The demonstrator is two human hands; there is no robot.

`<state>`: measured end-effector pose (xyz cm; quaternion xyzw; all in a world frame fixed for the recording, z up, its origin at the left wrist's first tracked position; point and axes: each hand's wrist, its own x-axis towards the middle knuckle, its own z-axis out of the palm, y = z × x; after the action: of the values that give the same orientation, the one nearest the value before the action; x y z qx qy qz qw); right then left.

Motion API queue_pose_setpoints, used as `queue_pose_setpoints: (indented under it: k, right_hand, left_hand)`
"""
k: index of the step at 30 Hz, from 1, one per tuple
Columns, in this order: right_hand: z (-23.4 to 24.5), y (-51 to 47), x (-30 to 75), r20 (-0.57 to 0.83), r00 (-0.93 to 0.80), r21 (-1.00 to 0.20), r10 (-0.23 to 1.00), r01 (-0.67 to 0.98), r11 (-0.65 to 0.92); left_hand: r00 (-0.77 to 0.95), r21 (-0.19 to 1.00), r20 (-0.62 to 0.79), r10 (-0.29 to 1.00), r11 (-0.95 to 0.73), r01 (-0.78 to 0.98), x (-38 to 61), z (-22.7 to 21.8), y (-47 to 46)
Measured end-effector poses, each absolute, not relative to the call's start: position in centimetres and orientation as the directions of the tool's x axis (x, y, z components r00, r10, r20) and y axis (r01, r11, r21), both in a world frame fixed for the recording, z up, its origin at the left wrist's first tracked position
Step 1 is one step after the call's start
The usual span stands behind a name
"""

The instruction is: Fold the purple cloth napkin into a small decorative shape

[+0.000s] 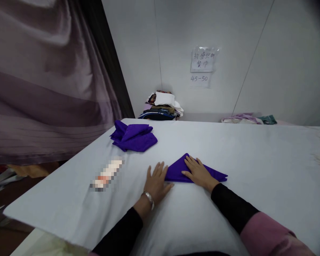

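Note:
A purple cloth napkin [179, 166] lies folded into a triangle on the white table [256, 163]. My right hand [198, 172] rests flat on the middle of it, fingers stretched toward its top corner. My left hand [156, 182] lies open on the table with its fingers touching the triangle's left edge; a silver bracelet sits on that wrist. A loose pile of purple napkins [134, 137] lies farther back on the left, out of reach of both hands.
A small blurred-out object [108, 173] lies on the table left of my left hand. Stacked folded fabrics [162, 106] stand behind the table by the wall, more cloth [248, 118] at the back right. A mauve curtain [42, 85] hangs at left.

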<state>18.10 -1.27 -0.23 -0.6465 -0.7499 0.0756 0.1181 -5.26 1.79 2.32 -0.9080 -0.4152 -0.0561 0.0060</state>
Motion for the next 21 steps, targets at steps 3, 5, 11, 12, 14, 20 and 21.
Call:
queue_pose_setpoints:
  k: [3,5,11,12,14,20,21]
  right_hand:
    - [0.0,-1.3,18.0,0.096,-0.138,-0.263,0.986,0.952,0.159]
    - [0.2,-1.4,18.0,0.098,-0.134,-0.276,0.986,0.948,0.156]
    - [0.5,-1.5,18.4,0.121,-0.102,-0.404,0.987,0.903,0.143]
    - [0.4,-1.5,18.4,0.134,-0.093,-0.429,0.987,0.892,0.142]
    - [0.2,-1.6,18.6,0.163,-0.088,-0.472,0.983,0.867,0.156]
    - [-0.4,-1.6,19.0,0.244,-0.110,-0.568,0.964,0.789,0.234]
    - [-0.5,-1.6,19.0,0.248,-0.115,-0.585,0.962,0.774,0.243]
  left_hand:
    - [0.785,0.074,0.133,0.604,-0.796,0.600,-2.4,2.5,1.2]
    - [0.817,0.089,0.131,0.561,-0.828,0.554,-0.9,2.6,1.1]
    - [0.838,0.069,0.079,0.541,-0.841,0.536,0.5,2.5,1.5]
    - [0.837,0.061,0.074,0.542,-0.841,0.538,0.5,2.5,1.5]
    - [0.838,0.043,0.061,0.543,-0.840,0.541,0.5,2.5,1.4]
    - [0.836,-0.017,0.008,0.548,-0.836,0.548,1.6,2.8,1.2]
    - [0.834,-0.026,0.002,0.551,-0.834,0.551,1.8,2.9,1.2]
